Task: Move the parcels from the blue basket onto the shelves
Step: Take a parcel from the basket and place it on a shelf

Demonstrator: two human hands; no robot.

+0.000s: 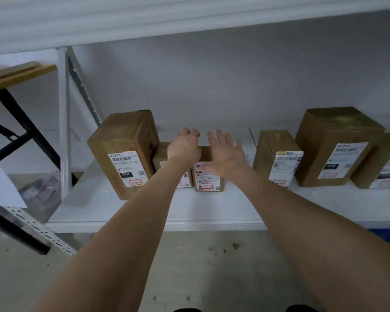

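Several brown cardboard parcels with white labels stand in a row on the white shelf (144,212). A tall parcel (124,152) is at the left, with two small parcels (163,154) (208,180) beside it. My left hand (185,146) hovers over the two small parcels with its fingers loosely curled, gripping nothing. My right hand (225,154) is spread flat over the right small parcel and partly hides its top. Further right stand a medium parcel (277,158), a large parcel (333,145) and another parcel (383,163) at the frame edge.
The upper shelf beam (189,19) runs overhead. A white upright post (63,122) bounds the shelf on the left. Beyond it is a wooden table with black legs (20,75). A strip of something blue (387,237) shows under the shelf at the right.
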